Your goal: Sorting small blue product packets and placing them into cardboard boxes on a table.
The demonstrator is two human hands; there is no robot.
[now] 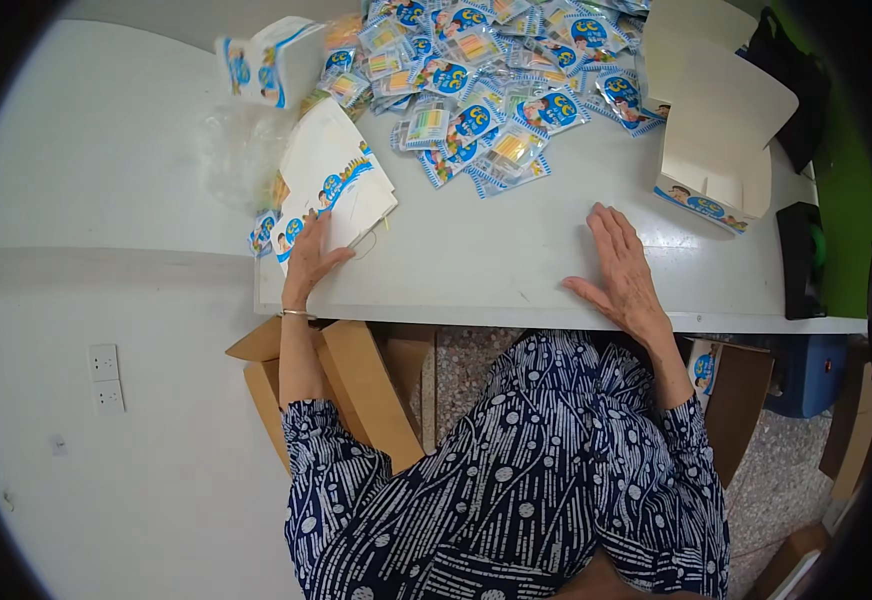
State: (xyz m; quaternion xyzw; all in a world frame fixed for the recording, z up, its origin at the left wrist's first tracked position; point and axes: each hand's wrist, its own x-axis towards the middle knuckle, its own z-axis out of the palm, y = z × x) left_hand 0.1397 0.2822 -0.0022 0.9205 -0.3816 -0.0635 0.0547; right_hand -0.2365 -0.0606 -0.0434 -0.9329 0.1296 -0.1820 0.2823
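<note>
Two hands on the grey bench [496, 270]: the left hand [308, 262], fingers spread, presses a stack of flat white cartons [334, 185] at the left edge; the right hand [621, 270] lies flat, fingers together, holding nothing. A heap of blue-and-white sachets [486, 80], too many to count, lies behind.

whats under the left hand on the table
The left hand rests on a stack of flat white cards with blue print, at the table's near edge. How many cards lie beneath, and anything under them, is covered.
</note>
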